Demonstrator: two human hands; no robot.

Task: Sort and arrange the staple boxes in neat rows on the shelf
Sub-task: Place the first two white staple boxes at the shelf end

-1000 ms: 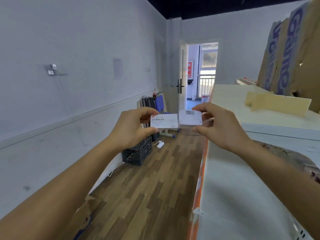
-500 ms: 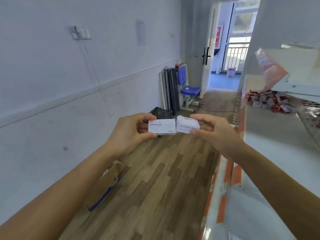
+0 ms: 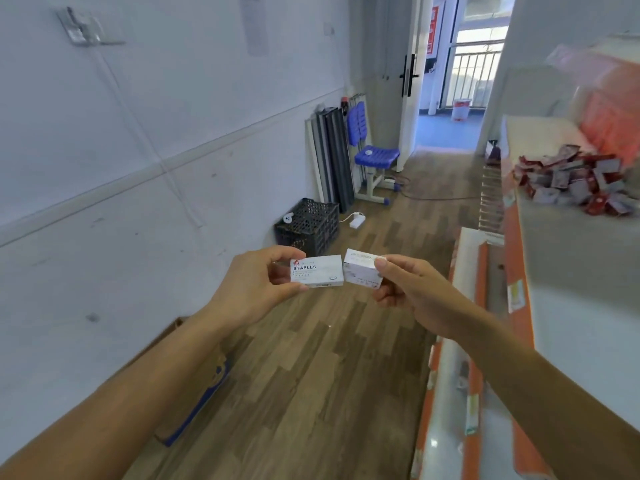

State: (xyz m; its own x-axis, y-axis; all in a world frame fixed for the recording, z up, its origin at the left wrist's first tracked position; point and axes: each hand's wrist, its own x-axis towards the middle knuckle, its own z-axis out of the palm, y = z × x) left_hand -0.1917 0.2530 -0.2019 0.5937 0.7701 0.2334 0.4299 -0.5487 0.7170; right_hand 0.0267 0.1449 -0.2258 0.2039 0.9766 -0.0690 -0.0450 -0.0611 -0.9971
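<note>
Boxes look small, stiff and light: left hand (image 3: pixel 252 289) pinches the STAPLES box (image 3: pixel 317 271) by its edges, right hand (image 3: pixel 412 289) grips the second box (image 3: pixel 360 271) likewise.

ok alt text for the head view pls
The left hand pinches a white box labelled STAPLES and the right hand pinches a second white box beside it, above a wood floor. A shelf at right holds a jumbled heap of small packs.
</note>
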